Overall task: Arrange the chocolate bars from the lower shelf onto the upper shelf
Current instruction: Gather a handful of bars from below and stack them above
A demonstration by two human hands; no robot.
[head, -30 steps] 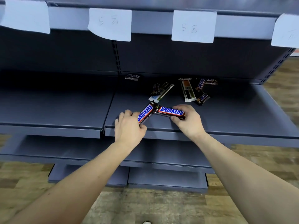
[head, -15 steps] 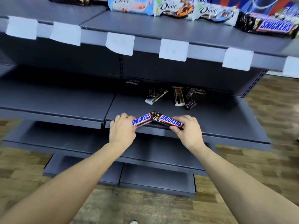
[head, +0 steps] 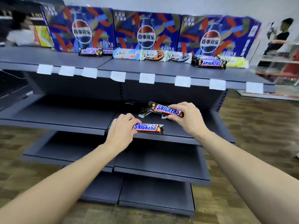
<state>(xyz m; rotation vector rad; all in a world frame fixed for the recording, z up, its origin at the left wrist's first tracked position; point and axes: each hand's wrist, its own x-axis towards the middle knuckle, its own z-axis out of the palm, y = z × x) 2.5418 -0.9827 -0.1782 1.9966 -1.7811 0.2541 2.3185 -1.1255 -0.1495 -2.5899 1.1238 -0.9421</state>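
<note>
Left hand (head: 120, 131) pinching a Snickers bar (head: 148, 127) by its left end, mid-frame, lifted just above lower shelf (head: 186, 135). Right hand (head: 186, 117) fingers clamped round second Snickers bar (head: 167, 109), thumb underneath, bar sticking out leftward. One bar per hand, likely for carrying both to upper shelf (head: 161, 68), upper frame, alongside Dove bars (head: 151, 55).

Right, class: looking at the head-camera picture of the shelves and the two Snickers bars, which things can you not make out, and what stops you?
- Bars left on the lower shelf: largely hidden behind the right hand and its Snickers bar.
- Left hand fingertips: hidden under its Snickers bar.
- Price tags: blurred, writing unreadable.
- Yellow-green bar: brand lost to blur.
</note>
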